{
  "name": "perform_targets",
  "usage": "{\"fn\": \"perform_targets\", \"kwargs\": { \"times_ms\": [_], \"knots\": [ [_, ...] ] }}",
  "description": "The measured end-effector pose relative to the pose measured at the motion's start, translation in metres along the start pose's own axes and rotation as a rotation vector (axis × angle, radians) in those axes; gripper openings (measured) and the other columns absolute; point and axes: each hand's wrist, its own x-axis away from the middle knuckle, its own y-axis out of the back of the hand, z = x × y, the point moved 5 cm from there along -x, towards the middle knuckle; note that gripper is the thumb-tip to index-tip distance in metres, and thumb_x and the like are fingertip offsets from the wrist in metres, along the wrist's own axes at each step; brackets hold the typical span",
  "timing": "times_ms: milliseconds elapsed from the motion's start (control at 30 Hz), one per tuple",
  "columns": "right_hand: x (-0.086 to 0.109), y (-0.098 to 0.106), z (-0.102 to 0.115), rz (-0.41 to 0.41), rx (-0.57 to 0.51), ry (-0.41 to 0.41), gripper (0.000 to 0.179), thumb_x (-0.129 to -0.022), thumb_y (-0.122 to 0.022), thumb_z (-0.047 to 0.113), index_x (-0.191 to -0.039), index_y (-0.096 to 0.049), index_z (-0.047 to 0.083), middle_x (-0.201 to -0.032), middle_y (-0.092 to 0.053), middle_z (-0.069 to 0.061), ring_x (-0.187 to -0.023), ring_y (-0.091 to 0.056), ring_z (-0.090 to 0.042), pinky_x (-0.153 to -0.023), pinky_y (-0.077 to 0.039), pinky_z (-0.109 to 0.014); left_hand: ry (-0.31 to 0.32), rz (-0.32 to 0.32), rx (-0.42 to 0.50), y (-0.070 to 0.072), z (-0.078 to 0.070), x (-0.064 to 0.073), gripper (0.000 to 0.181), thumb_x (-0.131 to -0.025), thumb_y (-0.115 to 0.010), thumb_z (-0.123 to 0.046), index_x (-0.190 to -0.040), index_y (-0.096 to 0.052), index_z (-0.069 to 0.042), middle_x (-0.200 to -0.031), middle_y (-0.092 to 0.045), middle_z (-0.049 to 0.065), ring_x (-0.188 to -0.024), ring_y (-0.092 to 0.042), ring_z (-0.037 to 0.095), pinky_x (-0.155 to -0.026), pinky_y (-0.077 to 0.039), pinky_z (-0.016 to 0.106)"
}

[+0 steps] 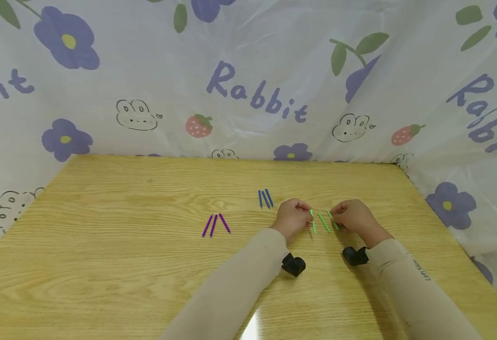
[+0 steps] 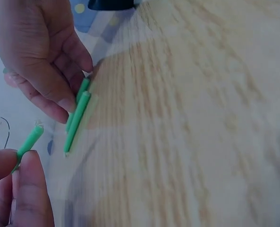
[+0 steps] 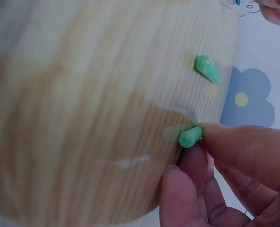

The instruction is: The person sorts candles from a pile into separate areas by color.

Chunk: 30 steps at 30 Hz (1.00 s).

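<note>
My left hand [image 1: 291,219] pinches a thin green stick [image 1: 314,227] between thumb and fingertips. It looks tilted and slightly off the table, with a pale tip showing in the left wrist view. Another green stick [image 1: 323,222] lies on the wood between my hands, untouched. To its right, my right hand [image 1: 356,220] pinches a third green stick [image 3: 190,137] by thumb and finger, down at the tabletop. Three blue sticks [image 1: 265,199] lie side by side just beyond my left hand. Farther left, three purple sticks [image 1: 214,225] are loosely fanned out.
All the sticks are on or over a wood-grain table [image 1: 104,264]. A white cloth [image 1: 167,71] printed with flowers and rabbits hangs behind it and along its sides. Black wrist devices [image 1: 294,265] sit below both hands, at the sleeves' cuffs.
</note>
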Motion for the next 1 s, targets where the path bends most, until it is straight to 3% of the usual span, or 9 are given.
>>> {"fn": "perform_targets", "kwargs": {
  "times_ms": [267,633,1000],
  "knots": [
    [0.001,0.000,0.002,0.002,0.003,0.004,0.029,-0.092,-0.058,0.006,-0.116,-0.060,-0.009,-0.093,-0.062,-0.013,-0.065,-0.054,-0.015,-0.061,-0.049,-0.029,-0.017,-0.043,-0.030,-0.005,0.004,-0.006,0.021,-0.085,-0.057,0.013,-0.105,-0.059,0.008,-0.087,-0.056,0.008,-0.067,-0.054,0.014,-0.065,-0.054,0.028],
    [-0.001,-0.001,0.000,-0.004,0.002,0.010,0.028,-0.091,-0.058,0.005,-0.115,-0.060,-0.010,-0.084,-0.061,-0.009,-0.060,-0.051,-0.014,-0.058,-0.046,-0.028,-0.036,-0.076,-0.096,-0.013,0.006,-0.011,0.020,-0.082,-0.059,0.014,-0.100,-0.062,0.005,-0.086,-0.059,0.012,-0.062,-0.051,0.012,-0.059,-0.051,0.024],
    [-0.002,-0.001,-0.001,-0.011,0.017,0.001,0.027,-0.091,-0.058,0.005,-0.113,-0.061,-0.009,-0.087,-0.062,-0.010,-0.061,-0.052,-0.013,-0.059,-0.048,-0.028,-0.037,-0.078,-0.134,-0.017,0.008,-0.014,0.017,-0.083,-0.059,0.014,-0.095,-0.062,0.002,-0.087,-0.059,0.013,-0.065,-0.051,0.013,-0.057,-0.050,0.024]
  ]
}}
